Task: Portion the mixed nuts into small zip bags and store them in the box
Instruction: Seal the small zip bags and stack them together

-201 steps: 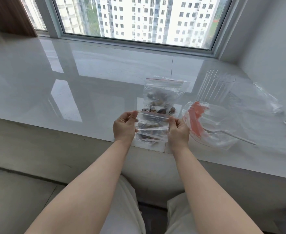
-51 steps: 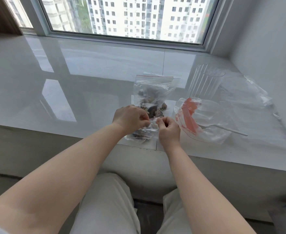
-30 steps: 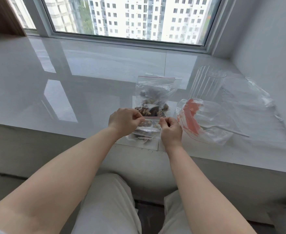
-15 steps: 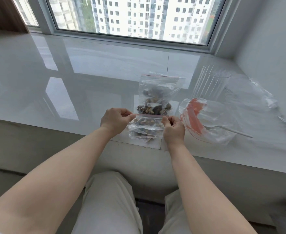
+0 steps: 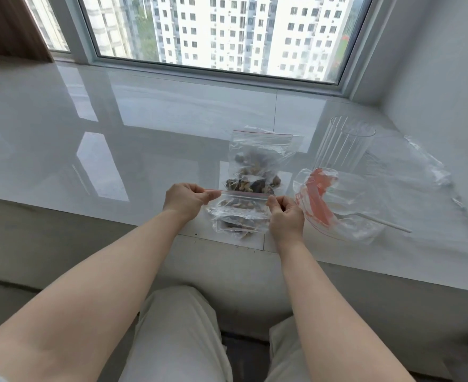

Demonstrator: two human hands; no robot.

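While my left hand (image 5: 184, 199) pinches the left end of the small nut bag's (image 5: 239, 216) zip strip, my right hand (image 5: 285, 215) pinches the right end, above the sill (image 5: 144, 150) edge. Bigger nut bag (image 5: 257, 161) lies just behind; clear box (image 5: 343, 147) farther right.

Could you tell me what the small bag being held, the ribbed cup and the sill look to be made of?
Small bag: thin clear plastic film; it wrinkles and the nuts show through, with a red zip line on top.
Cup: clear and stiff, with upright ribs; probably plastic, possibly glass.
Sill: polished white stone or tile; it mirrors the window.
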